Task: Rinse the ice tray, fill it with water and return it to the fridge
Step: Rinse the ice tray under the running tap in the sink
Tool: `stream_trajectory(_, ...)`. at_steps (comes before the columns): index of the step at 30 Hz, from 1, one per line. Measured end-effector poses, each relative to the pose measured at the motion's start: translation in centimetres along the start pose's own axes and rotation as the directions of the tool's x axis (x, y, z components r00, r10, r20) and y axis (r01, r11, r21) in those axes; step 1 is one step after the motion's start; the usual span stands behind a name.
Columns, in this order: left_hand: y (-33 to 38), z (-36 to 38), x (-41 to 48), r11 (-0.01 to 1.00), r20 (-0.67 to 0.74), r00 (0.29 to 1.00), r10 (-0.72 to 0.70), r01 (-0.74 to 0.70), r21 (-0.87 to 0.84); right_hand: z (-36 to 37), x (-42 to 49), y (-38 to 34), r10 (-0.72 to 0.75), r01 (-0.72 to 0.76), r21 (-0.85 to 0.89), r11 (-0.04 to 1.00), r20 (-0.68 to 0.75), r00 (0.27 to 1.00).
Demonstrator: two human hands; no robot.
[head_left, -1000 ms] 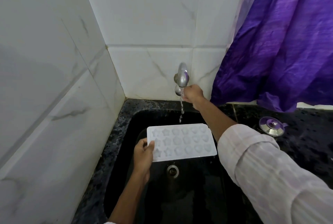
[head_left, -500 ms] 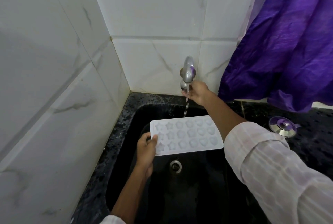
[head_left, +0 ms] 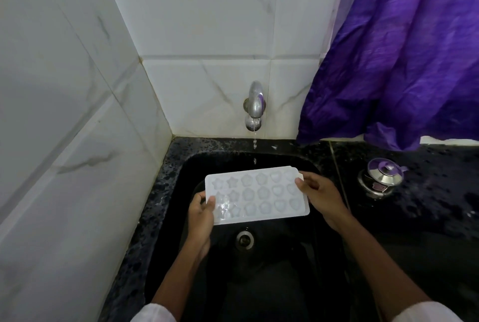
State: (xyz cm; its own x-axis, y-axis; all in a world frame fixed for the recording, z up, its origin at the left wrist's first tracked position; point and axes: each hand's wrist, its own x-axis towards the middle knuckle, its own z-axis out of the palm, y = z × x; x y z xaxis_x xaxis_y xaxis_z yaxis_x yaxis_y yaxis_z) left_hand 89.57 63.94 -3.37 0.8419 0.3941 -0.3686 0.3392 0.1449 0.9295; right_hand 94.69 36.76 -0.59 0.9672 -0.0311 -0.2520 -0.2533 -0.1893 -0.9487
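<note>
Ice tray [head_left: 256, 194] over sink [head_left: 166, 192]; left hand [head_left: 201, 214] and right hand [head_left: 320, 196] pinching opposite ends.

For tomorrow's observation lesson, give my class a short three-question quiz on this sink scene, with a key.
1. True or false: only the left hand holds the ice tray.
2. The tap gives: A) a full stream, B) a few drips, C) nothing.
3. What stands on the counter right of the sink?
Key: 1 false, the right hand holds its other end; 2 B; 3 a lidded steel pot.
</note>
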Motion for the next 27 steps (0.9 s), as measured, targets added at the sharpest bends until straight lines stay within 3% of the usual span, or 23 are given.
stream_trajectory(4, -0.1, -0.1, 0.4, 0.965, 0.022, 0.988, 0.152, -0.153, 0.215, 0.5, -0.1, 1.4, -0.006, 0.001, -0.031, 1.000, -0.149, 0.989)
stream_trajectory(9, 0.1, -0.9, 1.1, 0.840, 0.049, 0.944, 0.326, -0.313, 0.444, 1.3, -0.3, 2.5, -0.076, 0.062, -0.057, 0.996, -0.280, 0.957)
stream_trajectory(16, 0.7, -0.8, 1.2, 0.775, 0.067, 0.908, 0.413, -0.389, 0.497, 1.2, -0.6, 2.9, -0.144, 0.113, -0.114, 0.987, -0.323, 0.935)
stream_trajectory(23, 0.6, -1.3, 0.8, 0.659, 0.070, 0.777, 0.626, -0.574, 0.486, 1.1, -2.0, 1.8, -0.326, 0.305, -0.115, 0.945, -0.342, 0.881)
stream_trajectory(27, 0.5, -1.5, 0.6, 0.655, 0.081, 0.762, 0.643, -0.601, 0.458, 1.0, -1.9, 2.6, -0.373, 0.329, -0.189, 0.925, -0.308, 0.875)
